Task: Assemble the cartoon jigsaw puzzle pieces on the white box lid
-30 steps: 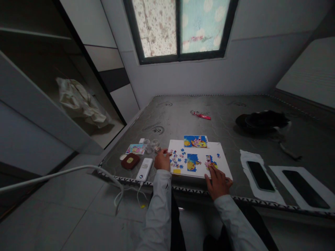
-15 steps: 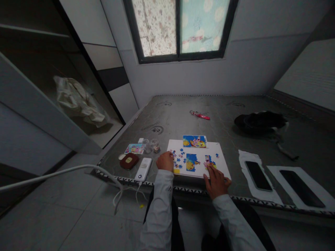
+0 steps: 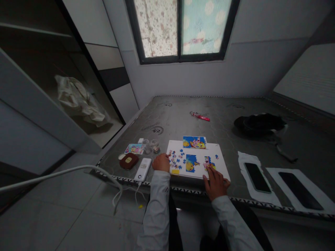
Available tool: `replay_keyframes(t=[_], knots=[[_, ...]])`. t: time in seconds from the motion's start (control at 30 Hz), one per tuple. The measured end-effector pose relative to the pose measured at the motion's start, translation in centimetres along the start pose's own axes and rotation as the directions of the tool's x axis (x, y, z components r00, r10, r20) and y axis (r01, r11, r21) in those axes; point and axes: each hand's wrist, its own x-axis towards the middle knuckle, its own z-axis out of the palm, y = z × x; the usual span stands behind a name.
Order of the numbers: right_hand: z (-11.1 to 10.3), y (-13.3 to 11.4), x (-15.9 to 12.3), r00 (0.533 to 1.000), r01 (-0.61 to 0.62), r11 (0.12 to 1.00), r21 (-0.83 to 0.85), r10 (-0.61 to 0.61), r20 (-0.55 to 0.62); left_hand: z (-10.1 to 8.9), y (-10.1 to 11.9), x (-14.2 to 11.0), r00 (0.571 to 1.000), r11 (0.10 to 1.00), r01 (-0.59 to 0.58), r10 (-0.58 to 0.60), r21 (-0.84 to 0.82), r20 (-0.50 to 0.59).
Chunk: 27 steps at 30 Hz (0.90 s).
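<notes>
A white board [image 3: 195, 177] lies at the front edge of the mattress. At its left edge, my left hand [image 3: 161, 162] is curled closed beside loose jigsaw pieces [image 3: 180, 161]; whatever its fingertips may hold is hidden. My right hand [image 3: 216, 182] has its fingers stretched out, with fingertips at the lower edge of a small joined puzzle section [image 3: 207, 161]. Between the hands sits a larger joined section [image 3: 191, 164], blue and yellow. Across the board's top edge lies a cartoon picture card [image 3: 194, 142]. One blue piece [image 3: 216, 157] is apart at the right.
Left of the board are a white power bank [image 3: 143, 169] with a cable, a brown case [image 3: 129, 161], clear small cups [image 3: 155, 145] and another card [image 3: 134, 149]. Two phones [image 3: 258, 177] lie at right on white sheets. A black cap-like item [image 3: 260, 122] and red wrapper [image 3: 201, 116] lie farther back.
My left hand has shifted a little left, off the loose pieces toward the board's left edge. My right hand stays at the small section.
</notes>
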Motion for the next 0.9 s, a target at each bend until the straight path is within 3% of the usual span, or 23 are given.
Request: replay_keyframes(t=[0.2, 0.53, 0.77, 0.9], knots=[[0.4, 0.2, -0.1, 1.000, -0.011, 1.000, 0.007, 0.011, 0.018, -0.7, -0.3, -0.3, 0.998, 0.999, -0.010, 0.006, 0.048, 0.065], [0.1, 0.2, 0.0, 1.000, 0.003, 0.999, 0.033, -0.004, 0.023, -0.9, -1.0, -0.2, 0.999, 0.998, -0.010, 0.006, 0.062, 0.053], [-0.1, 0.2, 0.1, 1.000, 0.001, 1.000, 0.020, -0.001, 0.020, -0.2, -1.1, 0.2, 1.000, 0.999, 0.003, -0.004, -0.052, -0.029], [-0.1, 0.2, 0.0, 1.000, 0.000, 1.000, 0.018, 0.000, 0.025, 0.2, -1.6, 0.5, 0.999, 0.999, 0.023, -0.022, -0.037, 0.026]])
